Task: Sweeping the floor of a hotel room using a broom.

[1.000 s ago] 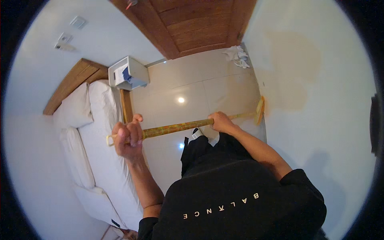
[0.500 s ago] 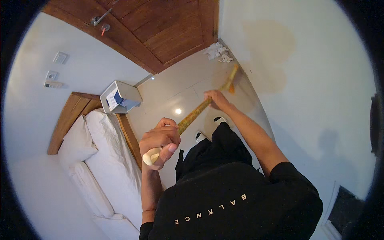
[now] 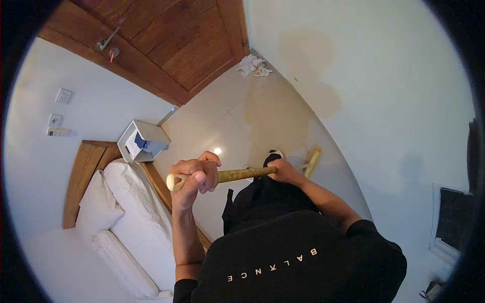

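A long broom handle [image 3: 243, 174], mottled yellow-green with a cream end cap, lies nearly level across the front of my body. Its cap end is in my left hand [image 3: 195, 174], whose fingers are wrapped round it. Farther down, my right hand [image 3: 284, 171] is closed round the same handle. Beyond the right hand, the yellowish broom head [image 3: 313, 162] is low near the right wall, seen narrow and slightly blurred. Whether it touches the floor I cannot tell. My feet stand on the floor behind the handle, partly hidden by it and by my black trousers.
Crumpled white paper or cloth [image 3: 254, 66] lies in the corner by the wooden door [image 3: 187, 45]. On the left stand a white bedside cabinet [image 3: 160, 134] and a bed with white bedding [image 3: 139, 212]. The white wall [image 3: 364, 101] runs along the right.
The broom head has swung from far ahead toward me, along the right wall. My right hand has come nearer my body, and the handle has turned from slanting away to nearly level.
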Tool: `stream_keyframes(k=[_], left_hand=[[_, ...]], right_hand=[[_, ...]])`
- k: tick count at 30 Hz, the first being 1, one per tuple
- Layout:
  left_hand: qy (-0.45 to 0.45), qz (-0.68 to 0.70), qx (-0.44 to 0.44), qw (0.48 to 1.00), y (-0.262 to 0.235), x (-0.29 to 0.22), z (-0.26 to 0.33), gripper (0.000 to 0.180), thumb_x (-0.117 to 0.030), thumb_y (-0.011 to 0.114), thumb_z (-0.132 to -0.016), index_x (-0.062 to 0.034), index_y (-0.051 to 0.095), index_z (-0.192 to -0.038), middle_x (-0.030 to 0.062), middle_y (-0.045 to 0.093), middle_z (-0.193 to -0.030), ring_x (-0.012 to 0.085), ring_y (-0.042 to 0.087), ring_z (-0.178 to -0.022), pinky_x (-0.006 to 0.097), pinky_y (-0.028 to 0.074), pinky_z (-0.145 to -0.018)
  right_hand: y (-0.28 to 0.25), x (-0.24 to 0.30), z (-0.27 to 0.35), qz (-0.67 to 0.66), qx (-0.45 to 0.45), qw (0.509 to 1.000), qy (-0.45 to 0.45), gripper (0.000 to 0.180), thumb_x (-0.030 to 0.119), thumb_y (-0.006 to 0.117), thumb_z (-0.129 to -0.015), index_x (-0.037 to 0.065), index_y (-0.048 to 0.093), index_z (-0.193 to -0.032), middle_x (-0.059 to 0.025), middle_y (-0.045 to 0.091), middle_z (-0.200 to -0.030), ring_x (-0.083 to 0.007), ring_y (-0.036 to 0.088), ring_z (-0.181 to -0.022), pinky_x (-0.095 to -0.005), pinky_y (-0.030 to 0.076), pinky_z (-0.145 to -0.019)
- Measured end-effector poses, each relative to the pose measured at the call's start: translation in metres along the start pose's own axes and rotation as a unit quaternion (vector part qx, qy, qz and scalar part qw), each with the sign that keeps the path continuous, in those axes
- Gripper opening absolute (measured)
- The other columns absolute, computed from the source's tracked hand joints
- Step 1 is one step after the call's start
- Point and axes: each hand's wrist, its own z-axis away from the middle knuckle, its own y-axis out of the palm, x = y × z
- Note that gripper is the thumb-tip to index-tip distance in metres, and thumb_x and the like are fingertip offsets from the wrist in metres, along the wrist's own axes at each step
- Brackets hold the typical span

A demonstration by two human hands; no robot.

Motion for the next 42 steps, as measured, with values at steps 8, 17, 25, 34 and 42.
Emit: stream_keyframes(k=[8,17,25,34,42], left_hand=[[0.084,-0.147,0.098,0.981,0.055,-0.038,-0.001,0.033,-0.021,0.054,-0.072,-0.0081,0.038,-0.047,0.0027,0.04,-0.04,0.0145,0.04,-0.036,0.037,0.036,-0.061],[0.247,-0.115,0.169,0.947,0.124,-0.057,0.058,0.032,-0.022,0.054,-0.073,-0.0105,0.038,-0.047,0.0003,0.039,-0.038,0.0141,0.037,-0.031,0.037,0.034,-0.059],[-0.044,0.049,0.17,0.983,0.207,0.021,0.123,0.033,-0.025,0.051,-0.079,-0.0098,0.038,-0.052,0.0007,0.037,-0.041,0.0131,0.035,-0.034,0.038,0.033,-0.064],[-0.081,-0.07,0.107,0.988,0.232,0.002,0.152,0.033,-0.027,0.053,-0.076,-0.0117,0.038,-0.052,-0.0009,0.037,-0.043,0.0123,0.035,-0.038,0.038,0.032,-0.069],[0.175,-0.155,0.289,0.929,0.282,-0.049,0.147,0.035,-0.026,0.054,-0.075,-0.0124,0.037,-0.048,-0.0012,0.034,-0.038,0.0135,0.036,-0.034,0.037,0.033,-0.062]], right_hand=[[-0.006,-0.006,-0.065,-0.065,-0.159,0.983,-0.064,0.012,0.013,0.052,-0.061,0.004,0.044,-0.061,-0.0153,0.047,-0.058,-0.0356,0.049,-0.059,-0.0403,0.037,-0.051],[-0.029,0.03,0.041,-0.027,-0.201,0.975,-0.09,0.018,0.014,0.055,-0.062,0.004,0.042,-0.058,-0.0157,0.047,-0.056,-0.0326,0.05,-0.056,-0.0376,0.037,-0.05],[0.018,-0.005,0.311,-0.012,-0.088,0.987,0.137,0.017,0.021,0.058,-0.063,0.006,0.049,-0.063,-0.013,0.052,-0.065,-0.0323,0.053,-0.068,-0.0431,0.04,-0.058],[0.045,-0.027,0.312,-0.063,-0.176,0.982,0.012,0.02,0.026,0.056,-0.066,0.01,0.053,-0.076,-0.0111,0.052,-0.069,-0.0311,0.051,-0.07,-0.0419,0.039,-0.061],[-0.008,0.017,0.218,-0.105,-0.275,0.955,-0.032,0.014,0.012,0.052,-0.057,0.003,0.041,-0.058,-0.0157,0.044,-0.053,-0.0353,0.047,-0.054,-0.0416,0.034,-0.049]])
